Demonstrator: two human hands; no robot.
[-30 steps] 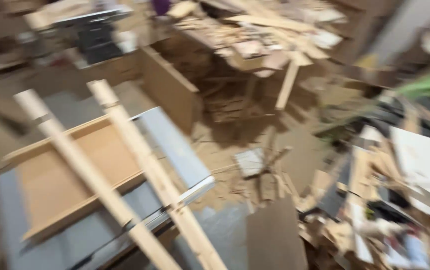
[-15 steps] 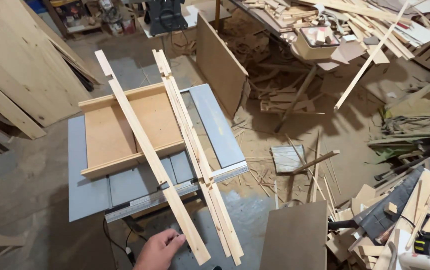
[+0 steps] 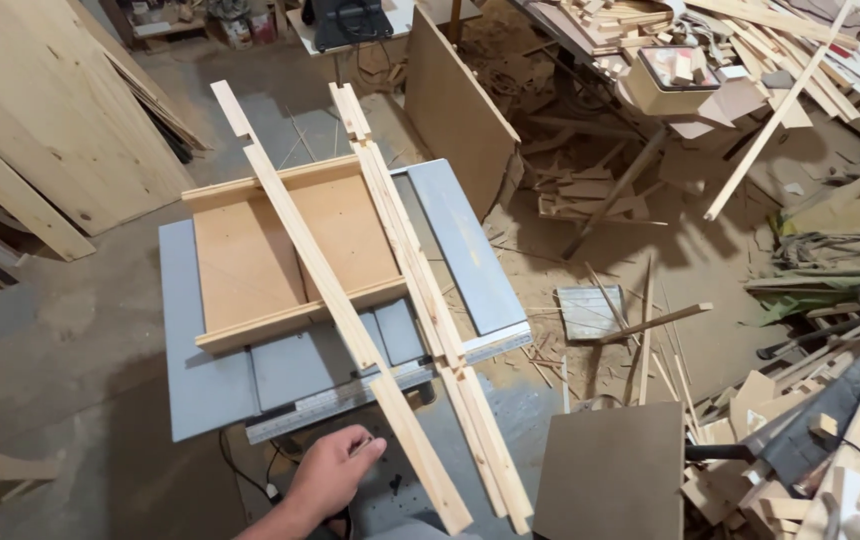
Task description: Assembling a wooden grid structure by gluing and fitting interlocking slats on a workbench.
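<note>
Below saw table (image 3: 205,390) | left hand (image 3: 330,470) fingers curled, empty, nr long slat (image 3: 340,310) | scrap pile (image 3: 800,430) rt

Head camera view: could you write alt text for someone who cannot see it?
A person's bare hand reaches toward long pale wooden strips lying diagonally across a shallow plywood sled on a grey metal saw table. Around it, a sawdust-covered workshop floor is littered with offcuts, and pale wood panels lean at left.

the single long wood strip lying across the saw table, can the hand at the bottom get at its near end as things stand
Probably yes: the hand sits just beside the near end of the single strip, which overhangs the grey saw table, with nothing between them.
</note>
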